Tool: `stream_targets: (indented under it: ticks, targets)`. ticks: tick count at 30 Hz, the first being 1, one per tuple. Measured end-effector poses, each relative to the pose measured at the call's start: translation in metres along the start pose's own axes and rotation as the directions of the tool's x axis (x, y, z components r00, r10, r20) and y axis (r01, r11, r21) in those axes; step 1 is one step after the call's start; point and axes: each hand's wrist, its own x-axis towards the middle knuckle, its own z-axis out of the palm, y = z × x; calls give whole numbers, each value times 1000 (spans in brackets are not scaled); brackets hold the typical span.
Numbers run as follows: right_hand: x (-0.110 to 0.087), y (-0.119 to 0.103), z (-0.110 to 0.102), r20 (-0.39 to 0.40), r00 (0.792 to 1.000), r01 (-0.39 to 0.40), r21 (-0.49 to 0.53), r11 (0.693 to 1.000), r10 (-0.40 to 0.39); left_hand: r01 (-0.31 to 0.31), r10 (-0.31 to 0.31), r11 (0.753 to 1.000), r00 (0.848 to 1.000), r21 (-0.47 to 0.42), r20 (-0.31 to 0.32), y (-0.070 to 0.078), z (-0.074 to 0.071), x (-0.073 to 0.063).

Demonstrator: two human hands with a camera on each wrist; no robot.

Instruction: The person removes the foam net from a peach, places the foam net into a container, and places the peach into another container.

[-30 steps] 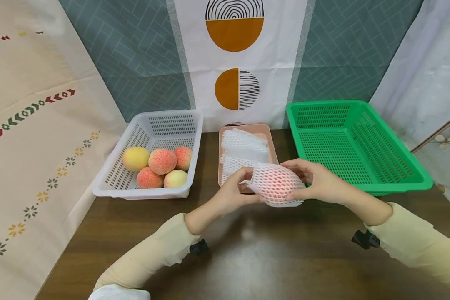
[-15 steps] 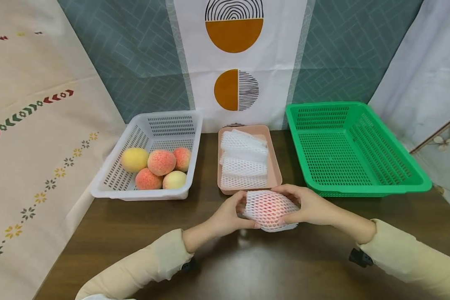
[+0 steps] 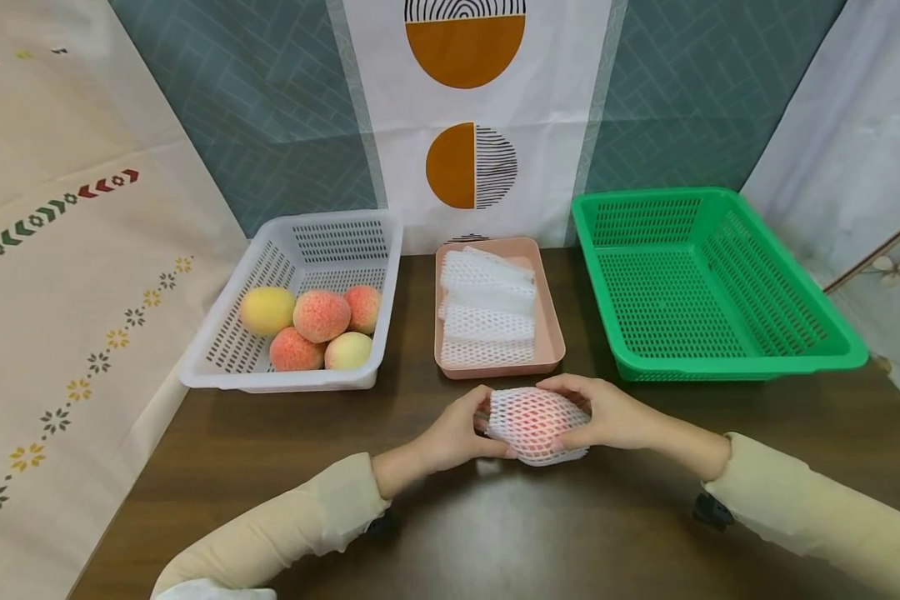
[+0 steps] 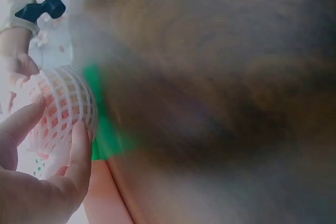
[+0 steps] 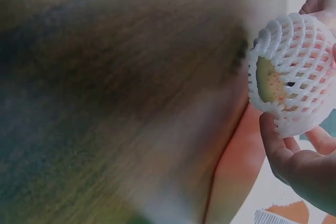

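Note:
Between both hands is a peach wrapped in a white foam net sleeve. My left hand grips the netted peach from the left, thumb on the near side and fingers on the far side. From the right, my right hand holds it the same way, thumb low in front and fingertips over the top. In the right wrist view the net's end gapes, and yellowish, red-speckled skin shows through. More foam net sleeves lie in a pink tray just beyond the hands.
A white basket at the left holds several peaches, red and yellow. To the right stands a green basket. All rest on a dark wooden table, with patterned cloth hanging behind.
Both hands brought the netted peach from over the pink tray's front edge toward the person and slightly left, uncovering the tray's front. In the last half second they have barely shifted.

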Motion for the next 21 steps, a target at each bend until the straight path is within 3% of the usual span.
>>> stream_targets:
  ticks: [8,13,21]
  targets:
    - [3,1,1,21,1000,-18,-2,1000,18,28,-28,999,1000,36,-3,-3,-2,-2]
    - [2,2,-1,36,999,-39,-4,999,39,31,-31,999,1000,11,-1,-5,-5,-4]
    - [-1,-1,-4,26,999,-43,-80,996,46,-41,41,999,998,-5,-43,-2,-10,-5]
